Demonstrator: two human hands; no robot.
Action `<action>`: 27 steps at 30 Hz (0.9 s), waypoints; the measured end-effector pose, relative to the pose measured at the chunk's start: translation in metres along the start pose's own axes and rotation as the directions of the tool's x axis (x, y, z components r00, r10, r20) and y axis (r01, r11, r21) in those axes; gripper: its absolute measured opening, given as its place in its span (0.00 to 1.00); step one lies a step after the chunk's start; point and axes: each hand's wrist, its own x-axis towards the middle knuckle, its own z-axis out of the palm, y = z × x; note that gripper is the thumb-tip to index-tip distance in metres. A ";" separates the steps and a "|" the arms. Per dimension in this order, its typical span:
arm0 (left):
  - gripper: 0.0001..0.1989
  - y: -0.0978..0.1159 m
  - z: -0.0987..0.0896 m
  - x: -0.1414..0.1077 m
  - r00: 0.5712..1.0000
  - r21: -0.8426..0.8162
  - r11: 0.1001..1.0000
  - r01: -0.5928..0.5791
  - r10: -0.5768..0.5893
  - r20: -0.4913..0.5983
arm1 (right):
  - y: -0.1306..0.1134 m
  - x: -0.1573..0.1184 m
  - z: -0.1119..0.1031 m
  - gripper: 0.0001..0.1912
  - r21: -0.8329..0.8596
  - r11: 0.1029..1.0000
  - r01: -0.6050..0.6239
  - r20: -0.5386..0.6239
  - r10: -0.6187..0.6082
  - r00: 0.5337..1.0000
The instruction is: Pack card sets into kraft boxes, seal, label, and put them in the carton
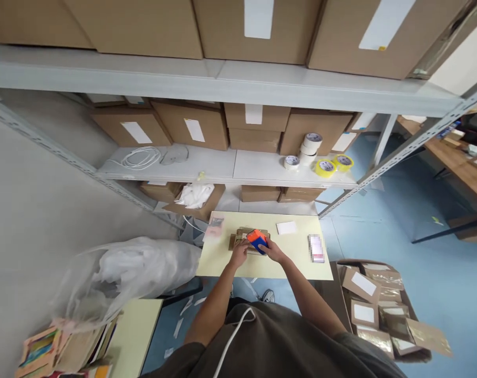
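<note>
My right hand (275,251) is closed round a small orange and blue box (257,240), which it holds tilted above an open cardboard box (232,242). The cardboard box lies on the pale yellow table (218,265), with its flaps spread. At its left front side my left hand (239,254) grips the cardboard, fingers close to the orange and blue box. Its fingertips are small and partly hidden. Farther right on the table are a white card or label stack (286,228) and a phone-like item (316,248) with a blurred face.
Behind the table stands a metal shelf (207,167) with cartons, tape rolls (325,168) and a coiled white cable (138,157). A large carton of small packed boxes (364,310) is on the right floor. Left are a plastic bag (144,268) and a stack of books (76,346).
</note>
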 end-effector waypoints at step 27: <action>0.20 0.029 -0.059 0.019 0.754 -0.717 0.686 0.122 -0.534 -0.383 | -0.058 -0.007 -0.061 0.24 -0.104 0.994 -0.017 0.083 0.026 0.996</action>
